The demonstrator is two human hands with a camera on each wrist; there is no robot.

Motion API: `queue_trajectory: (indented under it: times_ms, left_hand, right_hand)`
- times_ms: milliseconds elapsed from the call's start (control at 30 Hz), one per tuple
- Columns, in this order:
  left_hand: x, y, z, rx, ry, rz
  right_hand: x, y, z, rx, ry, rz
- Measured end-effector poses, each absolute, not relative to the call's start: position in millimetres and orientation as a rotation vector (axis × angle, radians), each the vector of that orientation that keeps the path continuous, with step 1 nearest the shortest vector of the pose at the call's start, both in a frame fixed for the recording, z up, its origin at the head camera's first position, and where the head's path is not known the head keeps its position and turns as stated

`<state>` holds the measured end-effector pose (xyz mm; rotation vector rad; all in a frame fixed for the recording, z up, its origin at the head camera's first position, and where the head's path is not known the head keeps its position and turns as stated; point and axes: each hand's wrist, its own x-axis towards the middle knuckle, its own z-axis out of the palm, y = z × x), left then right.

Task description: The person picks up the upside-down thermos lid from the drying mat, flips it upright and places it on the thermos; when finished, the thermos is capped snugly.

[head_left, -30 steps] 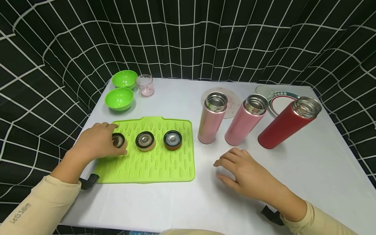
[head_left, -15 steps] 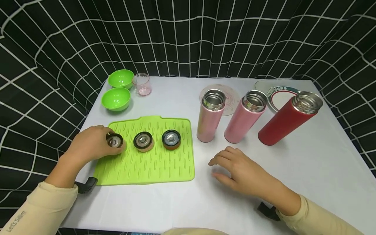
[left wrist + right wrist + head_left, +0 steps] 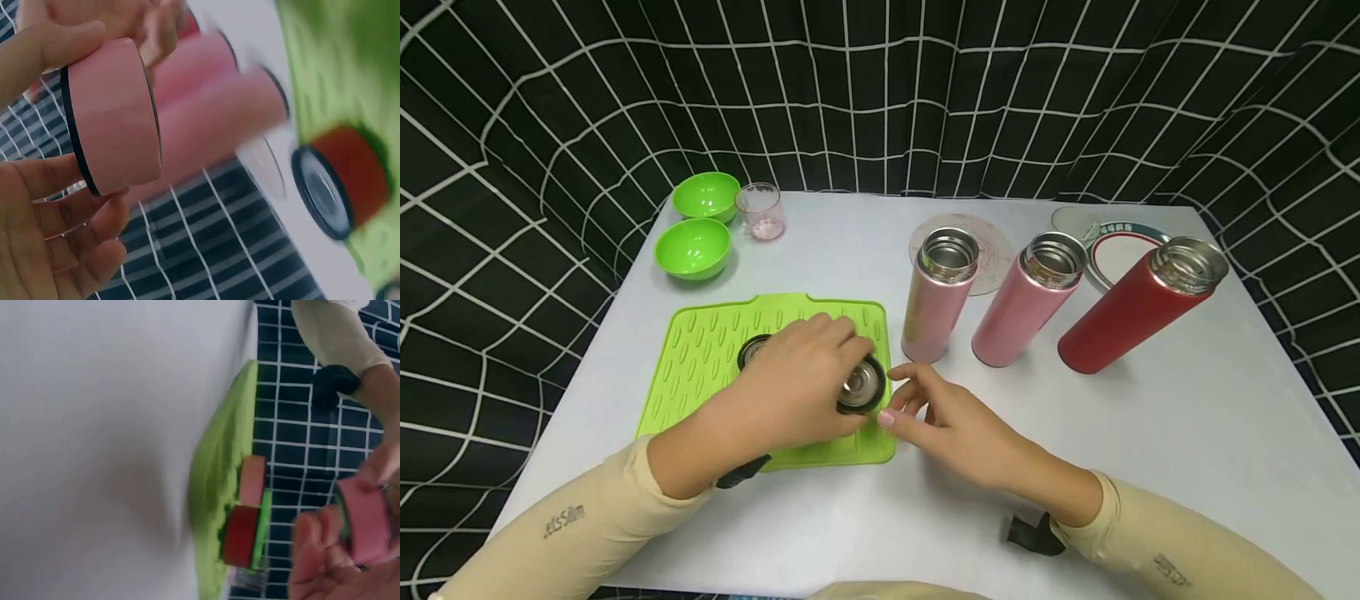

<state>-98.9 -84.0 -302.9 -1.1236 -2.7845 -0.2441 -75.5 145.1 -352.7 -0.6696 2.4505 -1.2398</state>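
Observation:
My left hand (image 3: 790,387) grips a pink bottle lid (image 3: 115,119) between thumb and fingers, raised over the right part of the green mat (image 3: 688,379). Its black-rimmed metal underside faces up in the head view. Close to that lid, my right hand (image 3: 958,429) has its thumb and fingers apart and bent, holding nothing. Still on the mat are another pink lid (image 3: 252,480), partly covered by my left hand in the head view, and a red lid (image 3: 240,536). Two pink bottles (image 3: 938,308) and a red bottle (image 3: 1127,321) stand lidless beyond my right hand.
Two green bowls (image 3: 692,250) and a clear glass (image 3: 760,215) with a pink base stand at the back left. Behind the bottles lie a clear patterned disc (image 3: 992,250) and a rimmed plate (image 3: 1116,258). Dark grid cloth surrounds the white table (image 3: 835,246).
My left hand has taken the leftmost pink lid off the mat and carried it to the right. My right hand has moved left towards it.

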Motion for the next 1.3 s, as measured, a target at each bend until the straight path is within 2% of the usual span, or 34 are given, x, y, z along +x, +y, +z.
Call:
queue_trajectory:
  times_ms: [167,300,433,633,700,767,867,1000,1100,1300]
  left_hand:
    - [-91.4,-54.9,-300.5,-1.240,-2.650,-0.151]
    - [-91.7,-50.3,-300.3,-1.243,-2.667,-0.184]
    - [-97.3,-57.4,-304.2,-1.133,-2.810,-0.532]
    - [-106.5,-65.2,-317.3,-0.944,-2.893,-1.564]
    - [-107.4,-63.0,-321.2,-0.912,-2.808,-1.883]
    - [-107.8,-60.6,-323.4,-0.882,-2.703,-2.076]
    - [-113.0,-58.4,-319.2,-0.888,-2.547,-2.123]
    - [-135.7,-52.6,-294.9,-0.942,-2.366,-1.888]
    - [-160.2,-40.7,-275.9,-0.938,-2.319,-1.663]
    - [-190.5,-14.8,-273.7,-0.849,-2.443,-1.437]
  right_hand:
    - [-76.7,144.6,-358.5,-0.531,2.298,-1.417]
    - [-76.4,149.5,-356.9,-0.535,2.368,-1.446]
    - [-78.5,156.9,-352.5,-0.868,2.752,-1.263]
    - [-85.7,168.6,-344.7,-1.601,3.195,-0.885]
    - [-88.6,170.0,-342.2,-1.752,3.255,-0.839]
    - [-91.3,170.2,-340.8,-1.795,3.292,-0.869]
    - [-92.2,168.3,-344.2,-1.575,3.306,-1.158]
    - [-94.0,157.1,-357.7,-0.930,3.098,-1.739]
    - [-104.1,144.3,-366.7,-0.532,2.867,-1.995]
    - [-129.4,132.6,-380.7,-0.149,2.609,-2.180]
